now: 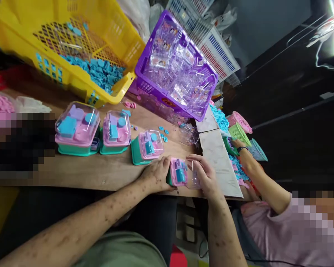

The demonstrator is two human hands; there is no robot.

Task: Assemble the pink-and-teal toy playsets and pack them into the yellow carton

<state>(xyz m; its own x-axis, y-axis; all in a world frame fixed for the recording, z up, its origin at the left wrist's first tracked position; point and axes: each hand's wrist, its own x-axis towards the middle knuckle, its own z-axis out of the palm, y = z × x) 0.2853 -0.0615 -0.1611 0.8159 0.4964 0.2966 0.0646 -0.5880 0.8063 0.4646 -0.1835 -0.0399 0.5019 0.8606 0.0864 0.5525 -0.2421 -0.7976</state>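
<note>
My left hand point(157, 174) is wrapped round the side of a small toy box point(179, 176) with a green base and a pink tray. Blue and purple pieces fill that tray. Beside it, my right hand point(204, 172) pinches a clear plastic lid point(195, 174), which stands tilted at the box's right side. Whether the lid touches the box I cannot tell. Just left is a similar box point(149, 146) with its clear cover on. Two more covered boxes, one in the middle point(116, 132) and a larger-looking one point(77, 129), stand in line further left.
Behind the boxes are a yellow crate point(119, 94) with blue pieces and a purple basket point(169, 102) of clear lids. Small blue pieces point(164, 133) lie loose on the wooden table point(114, 170). A cardboard divider point(221, 163) separates a co-worker's arm point(263, 180) at right.
</note>
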